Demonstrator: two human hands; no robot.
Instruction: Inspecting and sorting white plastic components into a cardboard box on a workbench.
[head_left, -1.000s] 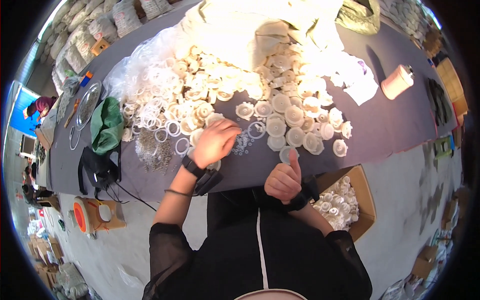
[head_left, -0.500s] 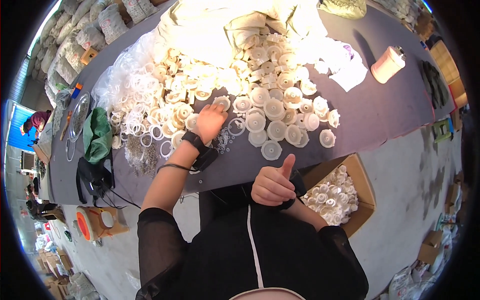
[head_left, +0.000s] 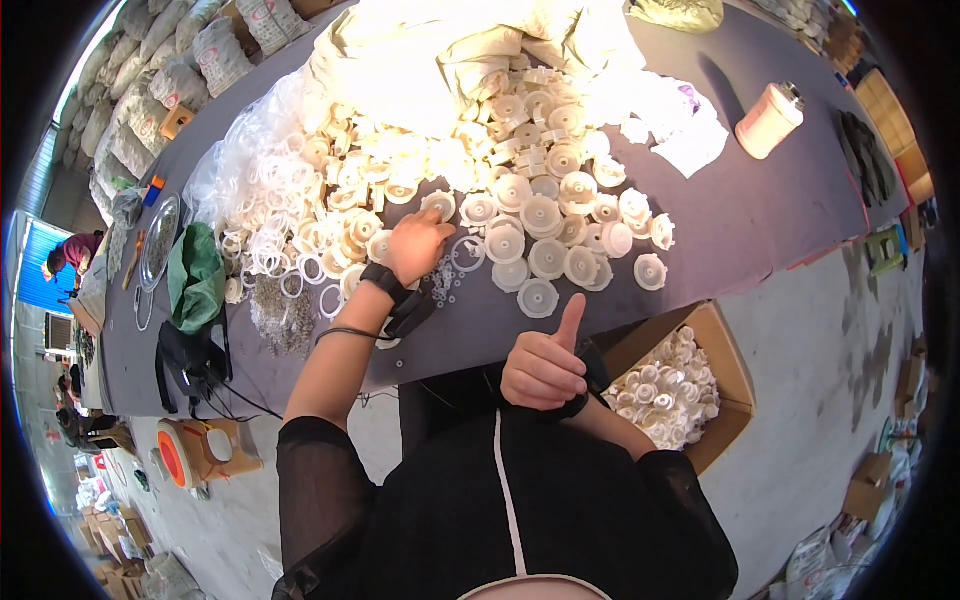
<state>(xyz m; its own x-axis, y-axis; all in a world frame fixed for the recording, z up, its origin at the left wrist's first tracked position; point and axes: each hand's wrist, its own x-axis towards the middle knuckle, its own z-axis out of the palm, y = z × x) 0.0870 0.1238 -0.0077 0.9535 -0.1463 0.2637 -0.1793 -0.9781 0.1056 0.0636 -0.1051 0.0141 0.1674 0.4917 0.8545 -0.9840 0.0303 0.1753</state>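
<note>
- On the dark grey tabletop, the left hand lies palm down among white plastic parts, fingers spread and reaching toward a white round cap; cannot tell whether the fingertips pinch anything, the grip looks released.
- A black wrist strap sits on the left wrist.
- Small clear rings lie scattered on the tabletop just beside the left hand.
- The right hand is off the tabletop, near the person's chest, clenched into a fist with the thumb sticking up; nothing visible in its grip.
- A pile of white disc-shaped caps is spread to the right of the left hand.
- White plastic rings are heaped to its left, partly on clear plastic sheeting.
- A cardboard box of white parts stands on the floor below the tabletop edge, near the right hand.
- A green cloth lies at the left end of the tabletop.
- A pale cylindrical bottle lies far right, well apart from both hands.
</note>
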